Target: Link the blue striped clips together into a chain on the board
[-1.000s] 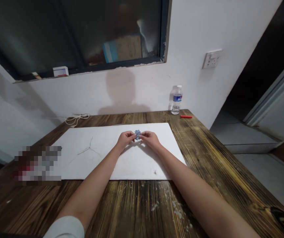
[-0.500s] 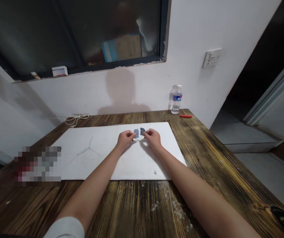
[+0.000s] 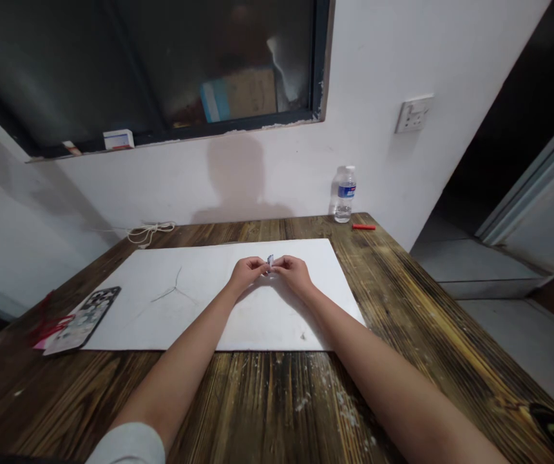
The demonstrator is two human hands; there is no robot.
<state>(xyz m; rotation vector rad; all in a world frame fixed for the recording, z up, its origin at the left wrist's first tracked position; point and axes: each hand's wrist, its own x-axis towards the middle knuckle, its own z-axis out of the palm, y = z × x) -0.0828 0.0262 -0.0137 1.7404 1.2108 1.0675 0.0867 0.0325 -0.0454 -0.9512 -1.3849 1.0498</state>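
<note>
Showing a burnt-brown plank table point(image 3: 402, 309) under a wide white board point(image 3: 161, 322); at near left, lying across the board's edge, a phone in a patterned case point(image 3: 82, 320); at far right on the wood, a plastic water bottle point(image 3: 345, 194) just beside a red stick point(image 3: 363, 227). Mid-board, left hand point(image 3: 245, 274) and right hand point(image 3: 294, 274) meeting, fingertips pinching from both sides a small blue-and-white folded object point(image 3: 270, 260), mostly hidden.
</note>
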